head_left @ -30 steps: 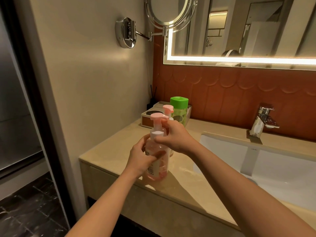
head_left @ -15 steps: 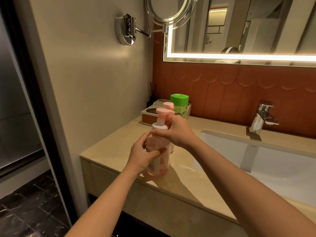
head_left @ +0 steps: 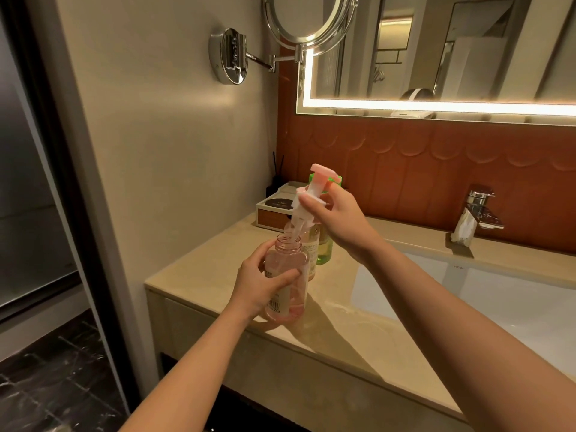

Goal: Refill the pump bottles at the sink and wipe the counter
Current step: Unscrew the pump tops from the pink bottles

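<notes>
Right hand [head_left: 336, 219]: risen since a moment ago, it has pulled the pink pump head [head_left: 314, 188] up off the bottle. Fingers and thumb pinch the white collar, and the tilted tube slants down into the open neck.
Left hand [head_left: 261, 285]: wrapped round the pink bottle [head_left: 290, 260], holding it upright on the same spot as before.
Pink bottle: stands on the near left part of the desk [head_left: 199, 272], close to the front edge, with its neck uncapped.
Just beyond: a second pink bottle [head_left: 310, 244] and a green bottle [head_left: 324, 254] stand close together.
Far left corner: a tray box [head_left: 274, 210] sits against the wall, with a dark reed diffuser [head_left: 276, 179] behind it.
Right: a white sink basin [head_left: 498, 294], with a chrome faucet [head_left: 477, 213] at its far rim.
Wall: a lit mirror [head_left: 436, 57], and a round swing-arm mirror [head_left: 308, 17] to its left.
</notes>
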A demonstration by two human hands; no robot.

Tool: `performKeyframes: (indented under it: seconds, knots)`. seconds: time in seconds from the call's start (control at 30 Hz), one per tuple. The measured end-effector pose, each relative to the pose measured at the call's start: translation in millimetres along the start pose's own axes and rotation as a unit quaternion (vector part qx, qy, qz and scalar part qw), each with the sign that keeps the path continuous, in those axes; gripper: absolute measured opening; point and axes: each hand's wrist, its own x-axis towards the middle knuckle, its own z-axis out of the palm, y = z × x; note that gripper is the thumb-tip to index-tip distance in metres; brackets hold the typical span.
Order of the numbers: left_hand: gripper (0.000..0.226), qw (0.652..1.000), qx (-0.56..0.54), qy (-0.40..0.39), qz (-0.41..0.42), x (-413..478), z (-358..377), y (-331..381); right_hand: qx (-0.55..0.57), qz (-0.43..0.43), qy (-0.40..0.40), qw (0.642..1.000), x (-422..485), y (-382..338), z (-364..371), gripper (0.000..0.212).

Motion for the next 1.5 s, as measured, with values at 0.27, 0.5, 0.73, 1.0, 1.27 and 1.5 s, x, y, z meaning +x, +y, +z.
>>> performKeyframes:
  seconds: [0.27,0.5,0.73,1.0,1.27,1.5]
  knots:
    - [0.081,1.000,-0.005,-0.001,-0.011,-3,1,3,0.028,0.034,0.056,0.997,0,18,-8,0.040]
    - [0.075,1.000,-0.018,-0.003,-0.006,-3,2,2,0.074,0.072,0.092,0.990,-1,21,-11,0.015]
    - [0.077,1.000,-0.029,-0.007,-0.008,-3,2,3,0.086,0.109,0.139,0.981,0,29,-26,0.065]
    - [0.075,0.999,-0.027,-0.009,-0.015,-2,1,5,0.122,0.132,0.171,0.969,-3,33,-35,0.064]
    - [0.066,1.000,-0.012,0.006,-0.009,0,1,2,0.190,0.175,0.244,0.935,-12,39,-52,0.053]
    - [0.075,0.999,-0.002,0.031,-0.008,6,-10,-2,0.197,0.225,0.272,0.915,-19,55,-67,0.036]
